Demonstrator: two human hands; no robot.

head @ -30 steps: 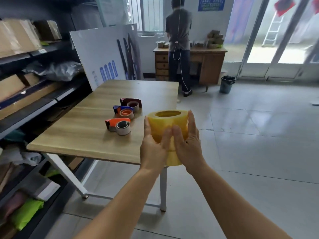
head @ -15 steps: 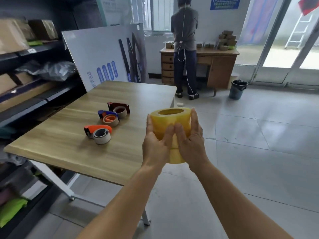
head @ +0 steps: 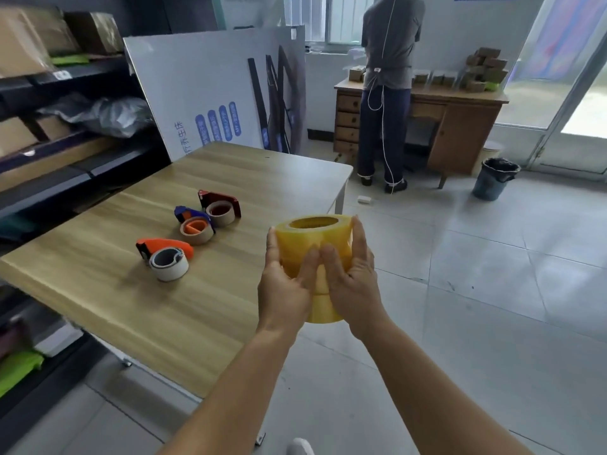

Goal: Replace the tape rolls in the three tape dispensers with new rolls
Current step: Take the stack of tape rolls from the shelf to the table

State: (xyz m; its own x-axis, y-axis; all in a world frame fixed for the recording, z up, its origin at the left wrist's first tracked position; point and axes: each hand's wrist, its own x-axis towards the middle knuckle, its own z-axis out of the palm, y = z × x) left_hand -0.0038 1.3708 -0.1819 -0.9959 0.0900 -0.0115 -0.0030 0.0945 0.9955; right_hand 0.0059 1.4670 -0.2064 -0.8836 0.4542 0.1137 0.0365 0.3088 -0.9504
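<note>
A tall stack of yellow tape rolls (head: 315, 238) is held upright in front of me, clasped from both sides. My left hand (head: 285, 287) grips its left side and my right hand (head: 353, 284) its right side. The stack hangs over the right edge of the wooden table (head: 184, 310). On the table lie three tape dispensers, each with a nearly bare cardboard core: an orange one (head: 166, 254) nearest, a blue one (head: 194, 223) in the middle, a dark red one (head: 219, 208) farthest. All three are to the left of my hands, apart from them.
Dark shelves with cardboard boxes (head: 39, 103) run along the left. A white printed board (head: 210, 93) leans behind the table. A person (head: 387, 90) stands at a wooden desk (head: 456, 126) at the back, beside a dark waste bin (head: 497, 178). Tiled floor lies to the right.
I have come closer to the table, so the dispensers and tabletop appear larger and nearer. Both hands keep the same hold on the yellow stack.
</note>
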